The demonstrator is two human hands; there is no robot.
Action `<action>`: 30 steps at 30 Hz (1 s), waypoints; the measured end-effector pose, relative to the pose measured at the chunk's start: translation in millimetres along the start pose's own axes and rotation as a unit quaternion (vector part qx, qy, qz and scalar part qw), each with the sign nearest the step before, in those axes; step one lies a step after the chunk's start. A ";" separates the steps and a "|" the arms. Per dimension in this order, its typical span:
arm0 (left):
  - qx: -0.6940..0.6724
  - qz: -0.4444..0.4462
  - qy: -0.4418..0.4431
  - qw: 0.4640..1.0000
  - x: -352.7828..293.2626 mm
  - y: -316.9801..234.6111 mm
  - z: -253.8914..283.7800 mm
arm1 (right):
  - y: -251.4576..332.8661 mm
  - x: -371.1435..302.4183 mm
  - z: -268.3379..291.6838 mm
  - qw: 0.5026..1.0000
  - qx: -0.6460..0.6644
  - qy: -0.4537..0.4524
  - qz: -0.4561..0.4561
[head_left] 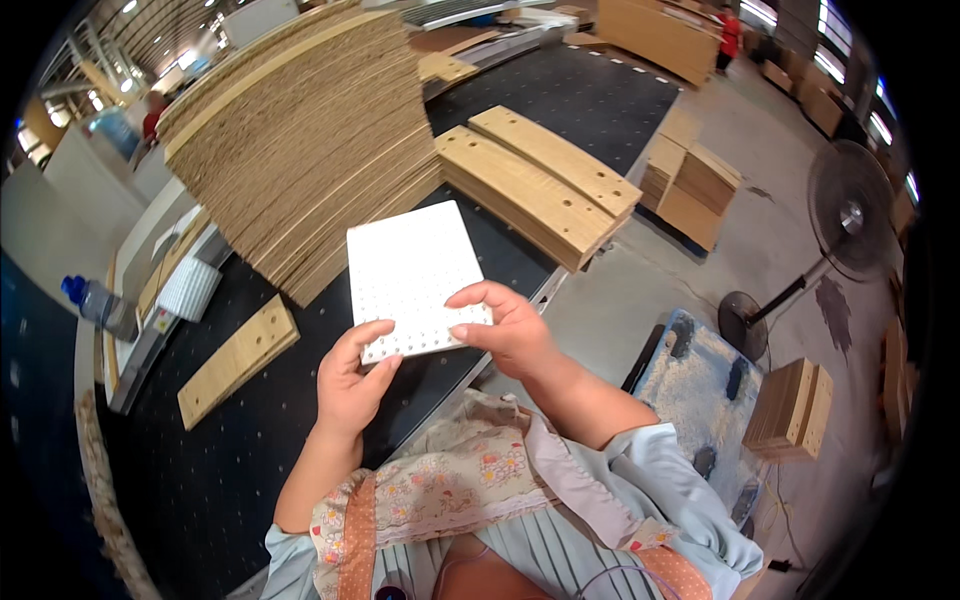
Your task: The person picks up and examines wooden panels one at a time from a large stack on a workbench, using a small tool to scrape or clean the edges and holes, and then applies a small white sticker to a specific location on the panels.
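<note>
A white rectangular sheet (pixel 412 250) with rows of small dots, densest toward its near end, is held up over the black table. My left hand (pixel 350 378) pinches its near left corner between thumb and fingers. At the near right edge my right hand (pixel 508 330) grips it, thumb and index finger lying on the dotted face. I cannot tell what the dots are. Left of the sheet a single wooden board (pixel 240 362) with drilled holes lies on the table. Beyond my right hand stand two stacks of drilled wooden boards (pixel 525 190), side by side.
A tall pile of brown panels (pixel 310 140) rises behind the sheet. At the left are a clear bottle with a blue cap (pixel 100 305) and a white ribbed roll (pixel 188 288). A floor fan (pixel 848 215), a worn blue platform (pixel 690 400) and more boards (pixel 785 410) stand on the right.
</note>
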State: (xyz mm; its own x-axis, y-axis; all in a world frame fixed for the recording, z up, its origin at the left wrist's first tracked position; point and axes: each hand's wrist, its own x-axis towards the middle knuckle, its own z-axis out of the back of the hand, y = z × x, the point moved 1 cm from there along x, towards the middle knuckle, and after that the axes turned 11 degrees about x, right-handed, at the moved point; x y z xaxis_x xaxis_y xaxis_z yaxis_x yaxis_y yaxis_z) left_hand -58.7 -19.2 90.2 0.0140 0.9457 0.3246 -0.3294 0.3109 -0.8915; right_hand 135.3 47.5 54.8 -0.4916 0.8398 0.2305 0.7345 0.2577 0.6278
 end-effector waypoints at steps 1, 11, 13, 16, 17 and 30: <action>-0.023 0.013 -0.013 1.000 -0.7 -0.8 -3.4 | 3.4 0.6 1.4 1.000 -0.011 0.019 0.005; -0.111 0.049 -0.079 0.989 -5.4 -0.9 -16.0 | 15.5 4.3 8.9 0.992 -0.119 0.040 -0.001; -0.109 0.051 -0.088 0.989 -8.7 -0.5 -15.1 | 14.1 4.7 7.0 0.991 -0.125 0.037 -0.008; -0.051 0.031 -0.112 0.992 -12.9 -4.1 -11.6 | 11.1 6.8 4.5 0.982 -0.183 0.045 0.031; -0.040 0.030 -0.118 0.992 -14.1 -5.9 -9.9 | 10.3 7.7 3.5 0.975 -0.211 0.050 0.052; 0.325 -0.047 -0.150 0.932 -26.8 -24.1 24.2 | 11.2 12.5 -22.7 0.852 -0.463 0.103 0.220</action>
State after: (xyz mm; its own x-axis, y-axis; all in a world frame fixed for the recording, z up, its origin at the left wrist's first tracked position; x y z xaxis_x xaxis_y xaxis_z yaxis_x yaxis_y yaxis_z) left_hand -73.9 -54.2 110.7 -0.1609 0.8185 0.5515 -0.8445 0.1750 -0.5062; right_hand 126.8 50.0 81.6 -0.4069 0.6310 0.6605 0.2310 -0.6285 0.7427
